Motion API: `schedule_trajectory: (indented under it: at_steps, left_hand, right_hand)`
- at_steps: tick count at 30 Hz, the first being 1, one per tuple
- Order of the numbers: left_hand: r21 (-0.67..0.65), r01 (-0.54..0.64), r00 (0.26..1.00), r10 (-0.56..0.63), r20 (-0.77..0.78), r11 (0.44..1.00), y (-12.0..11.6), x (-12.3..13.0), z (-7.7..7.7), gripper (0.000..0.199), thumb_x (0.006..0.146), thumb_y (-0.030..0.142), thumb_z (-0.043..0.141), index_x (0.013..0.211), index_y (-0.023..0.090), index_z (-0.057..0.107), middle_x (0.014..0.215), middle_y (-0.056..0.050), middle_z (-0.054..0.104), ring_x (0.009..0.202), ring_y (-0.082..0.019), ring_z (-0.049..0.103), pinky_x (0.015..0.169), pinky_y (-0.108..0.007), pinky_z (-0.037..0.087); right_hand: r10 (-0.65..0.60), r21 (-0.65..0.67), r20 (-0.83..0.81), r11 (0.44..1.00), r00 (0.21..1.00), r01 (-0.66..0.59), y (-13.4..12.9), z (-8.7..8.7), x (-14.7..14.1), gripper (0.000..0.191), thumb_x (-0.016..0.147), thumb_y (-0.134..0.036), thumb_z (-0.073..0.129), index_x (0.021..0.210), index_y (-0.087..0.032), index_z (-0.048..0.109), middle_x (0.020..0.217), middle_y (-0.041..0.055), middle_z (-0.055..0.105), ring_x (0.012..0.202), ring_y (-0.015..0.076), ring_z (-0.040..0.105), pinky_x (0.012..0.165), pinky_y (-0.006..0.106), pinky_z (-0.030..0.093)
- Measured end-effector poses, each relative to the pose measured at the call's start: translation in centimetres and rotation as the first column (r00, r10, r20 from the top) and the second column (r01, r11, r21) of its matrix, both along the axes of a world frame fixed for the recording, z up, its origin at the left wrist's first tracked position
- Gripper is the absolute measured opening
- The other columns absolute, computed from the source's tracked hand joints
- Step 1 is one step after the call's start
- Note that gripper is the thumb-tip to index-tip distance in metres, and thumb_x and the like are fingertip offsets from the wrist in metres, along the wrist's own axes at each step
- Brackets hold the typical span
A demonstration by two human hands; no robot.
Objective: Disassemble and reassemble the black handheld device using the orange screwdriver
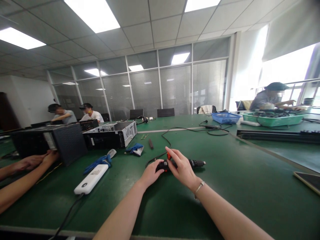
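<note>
A black electric screwdriver [196,163] lies across the green table [237,186] in front of me, its tip pointing right. My left hand [151,172] grips the rear end, thumb and fingers around the body. Over the middle of the tool is my right hand [183,168], its fingers closed about a small orange-red piece [168,155]. Whether that piece belongs to the screwdriver I cannot tell, as the fingers cover part of it. A dark cord runs from behind the left hand across the table.
Left are a white power strip [92,179], blue gloves [98,163] and an open computer case [107,140]. Another person's hands [37,161] reach into a black case [71,143]. Blue [225,118] and green [272,119] baskets stand far right. Several people sit around.
</note>
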State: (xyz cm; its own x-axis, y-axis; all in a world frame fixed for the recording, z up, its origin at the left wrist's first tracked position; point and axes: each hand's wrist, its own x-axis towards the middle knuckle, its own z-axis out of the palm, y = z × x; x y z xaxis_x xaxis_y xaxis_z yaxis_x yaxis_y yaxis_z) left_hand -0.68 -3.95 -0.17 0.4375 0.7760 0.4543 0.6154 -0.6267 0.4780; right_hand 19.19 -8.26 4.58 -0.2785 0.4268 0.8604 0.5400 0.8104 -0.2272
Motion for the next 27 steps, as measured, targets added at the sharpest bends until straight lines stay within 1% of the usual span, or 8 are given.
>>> schedule_trajectory:
  at_steps: [4,6,10,14,17,21,23,27]
  left_hand:
    - [-0.011,-0.008,1.000,0.008,0.002,1.000,-0.18,0.07,0.22,0.041,0.082,0.022,0.062,0.122,0.027,0.054,0.117,-0.004,0.064,0.106,-0.024,0.060,0.097,-0.037,0.044]
    - [-0.013,-0.011,1.000,0.011,-0.001,1.000,-0.21,0.07,0.26,0.041,0.082,0.021,0.062,0.122,0.026,0.054,0.117,-0.004,0.064,0.106,-0.024,0.060,0.097,-0.037,0.043]
    - [-0.007,0.001,1.000,-0.001,0.004,1.000,-0.17,0.06,0.22,0.041,0.081,0.021,0.062,0.121,0.027,0.055,0.117,-0.004,0.064,0.106,-0.023,0.059,0.097,-0.037,0.044]
    - [-0.004,-0.001,1.000,0.001,0.005,1.000,-0.10,0.03,0.14,0.041,0.082,0.022,0.062,0.122,0.027,0.055,0.117,-0.004,0.063,0.106,-0.023,0.059,0.097,-0.037,0.044]
    - [-0.002,-0.001,1.000,0.001,-0.001,1.000,-0.06,-0.02,0.10,0.041,0.082,0.022,0.062,0.121,0.027,0.055,0.118,-0.004,0.063,0.107,-0.024,0.059,0.097,-0.037,0.044]
    - [0.001,0.003,1.000,-0.003,0.005,1.000,-0.05,-0.02,0.09,0.041,0.082,0.022,0.062,0.122,0.027,0.054,0.117,-0.003,0.064,0.105,-0.023,0.060,0.096,-0.036,0.044]
    - [0.002,0.004,1.000,-0.004,0.009,1.000,-0.06,0.00,0.08,0.041,0.082,0.022,0.062,0.121,0.027,0.054,0.117,-0.003,0.064,0.105,-0.023,0.060,0.096,-0.036,0.044]
    - [-0.001,0.002,1.000,-0.002,0.011,1.000,-0.07,0.01,0.04,0.040,0.082,0.022,0.062,0.122,0.027,0.054,0.118,-0.004,0.063,0.106,-0.023,0.059,0.097,-0.036,0.044]
  right_hand:
    - [-0.050,-0.007,0.013,0.999,0.999,0.050,0.33,-0.19,0.07,0.053,0.091,-0.017,0.045,0.143,-0.027,0.036,0.109,0.0088,0.056,0.094,0.0201,0.058,0.081,0.035,0.053]
    - [-0.037,-0.005,0.008,0.999,0.999,0.038,0.36,-0.20,0.05,0.055,0.091,-0.015,0.043,0.144,-0.027,0.033,0.106,0.0081,0.057,0.093,0.0198,0.059,0.081,0.035,0.053]
    - [-0.002,-0.004,0.024,1.000,1.000,0.003,0.03,0.02,-0.09,0.059,0.090,-0.014,0.042,0.146,-0.025,0.027,0.110,0.0089,0.058,0.094,0.0202,0.059,0.082,0.035,0.053]
    - [-0.058,-0.003,0.046,0.998,0.997,0.058,0.07,0.00,-0.04,0.053,0.092,-0.021,0.046,0.143,-0.027,0.034,0.106,0.0084,0.059,0.090,0.0204,0.060,0.079,0.035,0.053]
    - [-0.071,-0.003,0.051,0.997,0.996,0.071,0.28,-0.16,0.06,0.051,0.093,-0.020,0.044,0.142,-0.028,0.035,0.102,0.0074,0.060,0.087,0.0196,0.060,0.076,0.034,0.053]
    - [-0.028,-0.033,0.035,0.999,0.999,0.029,0.11,-0.17,-0.05,0.057,0.091,-0.015,0.042,0.145,-0.025,0.029,0.107,0.0080,0.059,0.091,0.0201,0.059,0.079,0.035,0.052]
    - [-0.019,-0.035,0.031,0.999,0.999,0.020,-0.03,-0.13,-0.12,0.058,0.090,-0.015,0.042,0.145,-0.024,0.028,0.109,0.0084,0.059,0.093,0.0203,0.059,0.081,0.035,0.052]
    - [-0.074,-0.015,0.033,0.997,0.997,0.075,0.10,-0.19,-0.05,0.053,0.091,-0.020,0.046,0.142,-0.025,0.034,0.110,0.0088,0.058,0.093,0.0206,0.060,0.079,0.035,0.053]
